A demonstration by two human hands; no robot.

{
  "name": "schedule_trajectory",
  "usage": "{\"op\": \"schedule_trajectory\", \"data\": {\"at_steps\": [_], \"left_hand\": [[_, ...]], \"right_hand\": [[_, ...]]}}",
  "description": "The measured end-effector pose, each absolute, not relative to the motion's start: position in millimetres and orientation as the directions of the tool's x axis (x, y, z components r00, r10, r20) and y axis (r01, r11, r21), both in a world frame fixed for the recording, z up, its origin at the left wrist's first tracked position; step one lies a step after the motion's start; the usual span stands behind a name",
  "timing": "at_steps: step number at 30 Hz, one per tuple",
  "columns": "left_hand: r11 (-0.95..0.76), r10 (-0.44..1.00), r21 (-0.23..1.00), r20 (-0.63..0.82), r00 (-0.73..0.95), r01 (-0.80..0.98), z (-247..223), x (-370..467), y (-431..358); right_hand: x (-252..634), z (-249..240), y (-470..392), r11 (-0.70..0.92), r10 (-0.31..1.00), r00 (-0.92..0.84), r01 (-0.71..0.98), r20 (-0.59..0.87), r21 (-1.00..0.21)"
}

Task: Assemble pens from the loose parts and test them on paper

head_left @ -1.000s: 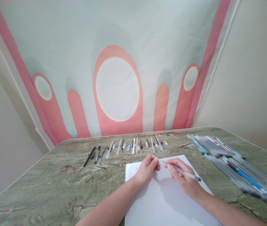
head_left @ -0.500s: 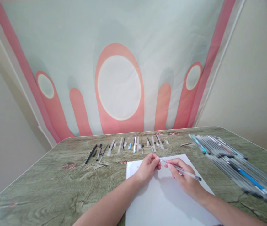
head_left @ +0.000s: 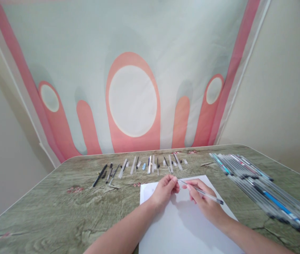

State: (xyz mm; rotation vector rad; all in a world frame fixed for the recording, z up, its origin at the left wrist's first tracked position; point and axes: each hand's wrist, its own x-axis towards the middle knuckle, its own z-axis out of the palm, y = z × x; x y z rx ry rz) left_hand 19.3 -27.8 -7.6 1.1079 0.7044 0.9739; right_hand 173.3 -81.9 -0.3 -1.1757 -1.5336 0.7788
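Note:
My right hand (head_left: 201, 197) grips a clear-barrelled pen (head_left: 208, 195) with a black end, its shaft slanting down to the right. The pen's front end reaches the fingertips of my left hand (head_left: 167, 187), whose thumb and forefinger are pinched together. Whatever sits in that pinch is too small to make out, and I cannot tell whether it is only the pen's tip. Both hands are above a sheet of white paper (head_left: 171, 225), casting shadows on it.
Along the back of the wooden-patterned table (head_left: 46, 201) lies a row of pen parts, among them a black pen (head_left: 100, 175), clear barrels (head_left: 133, 165) and a small light-blue cap (head_left: 144, 166). Several assembled pens (head_left: 255, 197) lie side by side at right. A printed cloth (head_left: 131, 102) hangs behind.
The pen's front end has come closer to my left fingertips. The whole view has shifted slightly; the laid-out pens and parts stay in place on the table.

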Motion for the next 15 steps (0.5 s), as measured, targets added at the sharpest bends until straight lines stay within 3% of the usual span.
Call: {"op": "schedule_trajectory", "data": {"at_steps": [5, 9, 12, 15], "left_hand": [[0.133, 0.933, 0.934, -0.005, 0.359, -0.331, -6, 17, -24], [0.103, 0.954, 0.929, 0.008, 0.299, -0.355, -5, 15, -21], [0.083, 0.956, 0.935, 0.023, 0.293, -0.344, -4, 14, -20], [0.077, 0.956, 0.945, 0.021, 0.294, -0.318, -3, 13, -21]], "right_hand": [[180, 4, -73, 0.343, 0.930, 0.023, 0.303, 0.367, -0.889], [200, 5, -40, 0.345, 0.926, -0.003, 0.414, 0.378, -0.842], [218, 2, 3, 0.352, 0.908, -0.024, 0.582, 0.417, -0.733], [233, -6, 46, 0.258, 0.916, 0.004, 0.761, 0.402, -0.595]]}}
